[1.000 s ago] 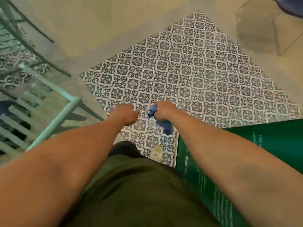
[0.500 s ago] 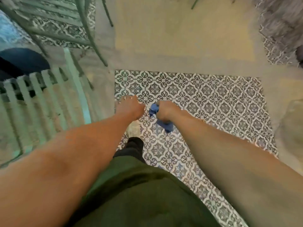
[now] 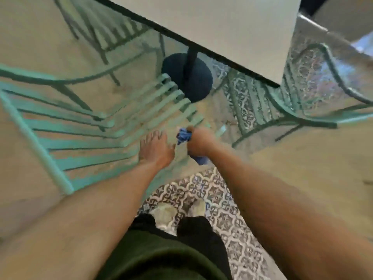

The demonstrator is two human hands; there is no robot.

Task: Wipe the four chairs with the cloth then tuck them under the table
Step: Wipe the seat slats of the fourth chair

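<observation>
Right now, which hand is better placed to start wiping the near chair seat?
Right. The right hand already grips the blue cloth just over the green chair and its slatted seat. The left hand is open and holds nothing, so it would first need the cloth.

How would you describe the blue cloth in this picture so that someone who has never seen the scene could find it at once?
Start at the white table with its dark round base; mint-green slatted chairs stand around it. Just in front of the base, above the nearest chair, the right hand grips the cloth. It is the only bright blue, crumpled thing there; the left hand beside it holds nothing.
</observation>
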